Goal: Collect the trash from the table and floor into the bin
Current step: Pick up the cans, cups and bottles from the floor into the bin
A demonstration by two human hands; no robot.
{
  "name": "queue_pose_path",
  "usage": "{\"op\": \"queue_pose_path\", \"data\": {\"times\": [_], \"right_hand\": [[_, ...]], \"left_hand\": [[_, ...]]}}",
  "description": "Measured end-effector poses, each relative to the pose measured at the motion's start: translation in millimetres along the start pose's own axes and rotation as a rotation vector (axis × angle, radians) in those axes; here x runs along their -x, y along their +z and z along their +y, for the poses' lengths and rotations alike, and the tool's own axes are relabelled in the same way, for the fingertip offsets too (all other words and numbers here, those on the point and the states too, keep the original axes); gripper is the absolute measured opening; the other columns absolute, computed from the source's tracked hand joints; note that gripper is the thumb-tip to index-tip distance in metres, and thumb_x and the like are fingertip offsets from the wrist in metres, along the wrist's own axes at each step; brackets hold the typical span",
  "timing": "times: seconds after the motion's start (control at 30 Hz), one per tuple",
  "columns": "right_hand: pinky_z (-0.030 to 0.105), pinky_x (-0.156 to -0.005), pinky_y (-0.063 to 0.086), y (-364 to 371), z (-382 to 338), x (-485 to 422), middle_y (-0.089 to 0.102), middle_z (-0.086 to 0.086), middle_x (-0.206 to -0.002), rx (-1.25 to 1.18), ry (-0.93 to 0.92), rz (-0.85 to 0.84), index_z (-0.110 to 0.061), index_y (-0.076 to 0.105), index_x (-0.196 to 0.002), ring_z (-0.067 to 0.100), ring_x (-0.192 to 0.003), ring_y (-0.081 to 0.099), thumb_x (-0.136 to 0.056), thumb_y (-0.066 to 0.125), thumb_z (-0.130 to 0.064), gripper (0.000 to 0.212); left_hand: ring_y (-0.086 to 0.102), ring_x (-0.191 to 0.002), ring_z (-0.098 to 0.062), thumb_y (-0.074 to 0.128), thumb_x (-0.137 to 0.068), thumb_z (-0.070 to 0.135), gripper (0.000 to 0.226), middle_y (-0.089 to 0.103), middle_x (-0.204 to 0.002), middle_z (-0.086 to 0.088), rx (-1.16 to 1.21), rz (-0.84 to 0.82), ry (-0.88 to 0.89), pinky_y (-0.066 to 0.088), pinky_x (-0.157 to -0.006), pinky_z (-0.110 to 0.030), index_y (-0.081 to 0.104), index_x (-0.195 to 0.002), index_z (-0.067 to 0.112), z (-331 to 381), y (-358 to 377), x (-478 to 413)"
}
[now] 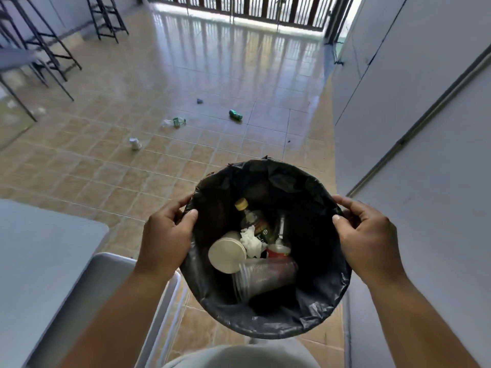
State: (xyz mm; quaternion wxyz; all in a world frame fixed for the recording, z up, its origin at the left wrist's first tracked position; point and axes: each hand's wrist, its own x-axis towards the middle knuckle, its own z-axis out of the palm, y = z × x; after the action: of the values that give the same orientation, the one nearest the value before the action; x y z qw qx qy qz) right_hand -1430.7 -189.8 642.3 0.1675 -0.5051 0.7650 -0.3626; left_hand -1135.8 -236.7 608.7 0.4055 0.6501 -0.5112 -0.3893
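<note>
A round bin (268, 168) lined with a black bag is held up in front of me. My left hand (167, 235) grips its left rim and my right hand (369, 235) grips its right rim. Inside lie a bottle with a yellow cap (252, 219), a white paper cup (227, 252), crumpled tissue (251, 241), a red can (277, 252) and clear plastic cups (263, 277). On the tiled floor ahead lie a green can (235, 115), a clear bottle with a green label (174, 122), a silver can (135, 143) and a small dark scrap (199, 101).
A grey table corner (39, 251) and a grey chair (106, 301) stand at my lower left. Black-legged tables and stools (47, 49) line the far left. A pale wall (425, 155) runs along the right, and a barred gate (252, 9) closes the far end.
</note>
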Motion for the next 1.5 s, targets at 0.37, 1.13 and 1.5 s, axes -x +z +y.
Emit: {"op": "queue_pose_path", "data": {"times": [0.37,1.13,1.5], "right_hand": [[0.018,-0.066,0.052,109.0,-38.2,-201.8,0.069,0.0,-0.088,-0.057,-0.202,-0.325,-0.026,0.068,-0.12,0.018,-0.079,0.064,-0.089,0.063,-0.009,0.036],[0.026,-0.068,0.044,397.3,-210.7,-502.4,0.063,-0.005,-0.09,-0.048,-0.444,-0.743,-0.042,0.065,-0.116,0.017,-0.08,0.061,-0.086,0.062,-0.01,0.043],[0.029,-0.07,0.047,495.3,-270.1,-645.9,0.057,-0.006,-0.091,-0.005,-0.683,-0.992,-0.033,0.063,-0.121,0.01,-0.076,0.058,-0.088,0.06,-0.013,0.039]], "left_hand": [[0.068,-0.087,-0.016,0.063,-0.089,0.011,0.033,0.071,-0.085,0.009,-0.002,0.364,-0.158,0.054,-0.086,-0.035,0.068,-0.119,0.023,10.9,19.8,-124.0],[0.064,-0.077,-0.019,0.062,-0.09,0.021,0.036,0.068,-0.079,-0.006,-0.041,0.769,-0.412,0.049,-0.072,-0.025,0.064,-0.125,0.03,-9.1,-26.7,-426.6],[0.054,-0.063,-0.013,0.06,-0.091,0.02,0.036,0.06,-0.068,0.0,-0.086,1.019,-0.539,0.045,-0.064,-0.022,0.063,-0.125,0.03,21.0,15.7,-534.8]]}}
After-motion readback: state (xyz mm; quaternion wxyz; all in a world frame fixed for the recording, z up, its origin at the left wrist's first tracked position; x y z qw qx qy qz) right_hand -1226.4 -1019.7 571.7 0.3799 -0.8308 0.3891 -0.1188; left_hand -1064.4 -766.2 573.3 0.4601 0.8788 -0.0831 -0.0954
